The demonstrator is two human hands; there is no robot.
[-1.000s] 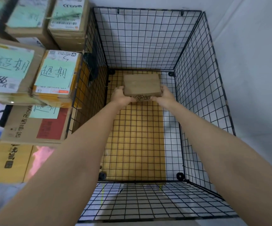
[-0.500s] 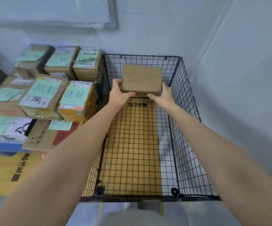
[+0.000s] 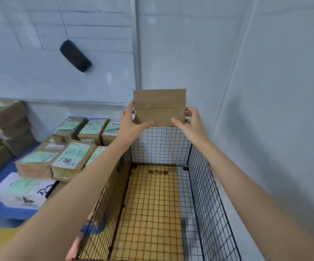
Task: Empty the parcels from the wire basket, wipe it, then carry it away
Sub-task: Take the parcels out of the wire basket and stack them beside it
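A plain brown cardboard parcel point(image 3: 160, 106) is held up above the far rim of the black wire basket point(image 3: 205, 187), in front of the white wall. My left hand point(image 3: 131, 123) grips its left edge and my right hand point(image 3: 192, 123) grips its right edge, thumbs on the near face. No parcel lies in the basket; through its wire floor a yellow sheet with dark print shows.
Stacks of brown parcels with green labels point(image 3: 71, 157) crowd the floor left of the basket, over a white box point(image 3: 20, 191) on a blue surface. A whiteboard with a black eraser point(image 3: 75, 55) hangs on the left wall. White walls close in behind and to the right.
Both hands have lifted the parcel off the basket floor and up past the rim. My view has tilted upward, showing the whiteboard and wall.
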